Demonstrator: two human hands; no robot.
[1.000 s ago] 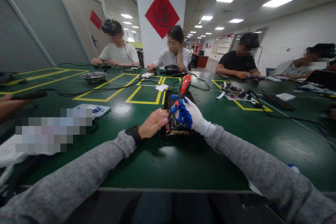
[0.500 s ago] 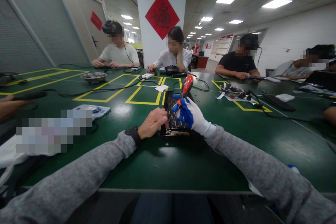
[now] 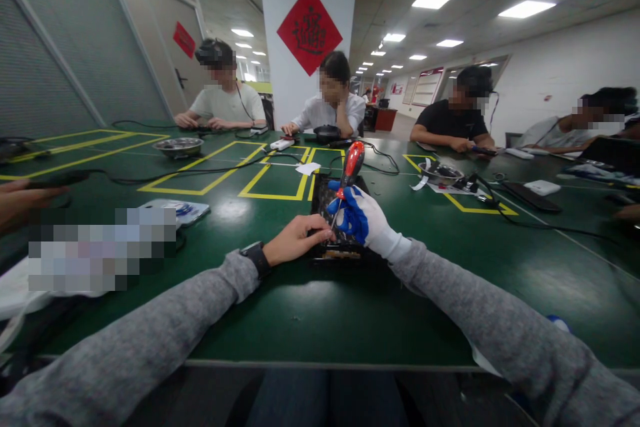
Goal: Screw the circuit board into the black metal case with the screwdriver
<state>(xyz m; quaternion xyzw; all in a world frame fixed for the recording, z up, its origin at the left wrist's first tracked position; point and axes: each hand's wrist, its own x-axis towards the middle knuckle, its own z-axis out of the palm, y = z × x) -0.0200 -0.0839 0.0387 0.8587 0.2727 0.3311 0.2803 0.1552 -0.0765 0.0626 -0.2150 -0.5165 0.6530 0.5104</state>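
Observation:
My right hand (image 3: 367, 220), in a white glove with blue coated fingers, grips a screwdriver (image 3: 351, 167) by its lower part. Its red and black handle points up and its thin shaft slants down. Beneath both hands lies a flat black device (image 3: 343, 255) with a rough dark surface and small gold-brown parts along its near edge. My bare left hand (image 3: 300, 237), wearing a black wristwatch, rests at the device's left side. Its thumb and fingers come together by the screwdriver's tip. Whatever they pinch is too small to make out.
A white paper scrap (image 3: 308, 169) lies beyond the device. Metal bowls (image 3: 178, 147) stand farther off, and black cables (image 3: 200, 173) cross the green table (image 3: 240, 327). A phone (image 3: 187, 210) lies at left. Several people sit around the table; another person's hand (image 3: 30, 199) is at far left.
My left hand has shifted right and slightly away, from the device's near left corner to the screwdriver's tip. The screwdriver handle has become more upright in my right hand.

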